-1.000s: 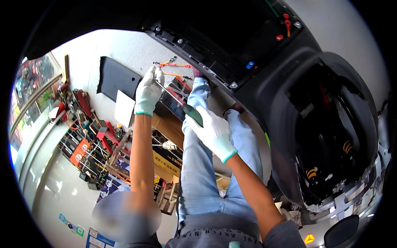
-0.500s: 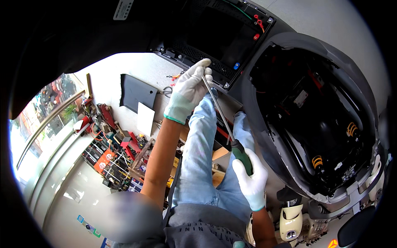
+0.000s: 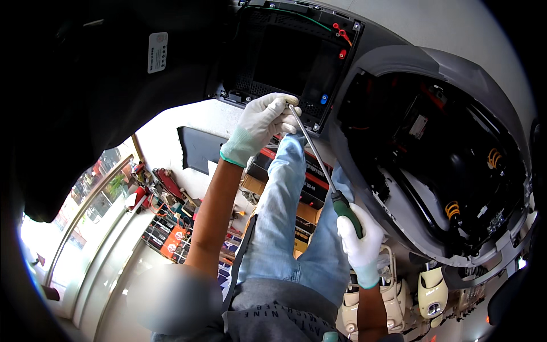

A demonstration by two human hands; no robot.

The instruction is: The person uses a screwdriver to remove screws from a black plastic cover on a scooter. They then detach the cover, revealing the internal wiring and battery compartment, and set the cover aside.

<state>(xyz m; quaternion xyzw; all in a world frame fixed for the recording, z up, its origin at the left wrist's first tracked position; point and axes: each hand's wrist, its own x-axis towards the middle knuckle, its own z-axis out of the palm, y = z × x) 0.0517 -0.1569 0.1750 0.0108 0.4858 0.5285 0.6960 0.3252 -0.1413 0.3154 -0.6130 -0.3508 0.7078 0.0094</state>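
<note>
In a white glove with a mint cuff, my right hand [image 3: 360, 242] is wrapped round the dark green handle of a long screwdriver [image 3: 317, 154]. The metal shaft slants up and left to my other hand. There my left hand [image 3: 265, 119], gloved the same way, has thumb and fingertips pinched together at the tip. Whatever small thing lies between them is too small to make out. Just beyond the fingertips is the near edge of an open black compartment [image 3: 242, 54], with red connectors [image 3: 342, 54] and a blue connector [image 3: 324, 99].
To the right sits a grey scooter body [image 3: 393, 219], opened to show its dark inside and yellow-orange springs [image 3: 452, 211]. A dark grey panel [image 3: 194, 149] lies on the floor at left. Tools and boxes [image 3: 171, 233] stand beyond my left arm. Cream scooters [image 3: 432, 290] are at lower right.
The view has shifted, so the compartment sits further left and the panel lower. Both hands are slightly lower and further right in view, with the screwdriver tip still at my left fingertips.
</note>
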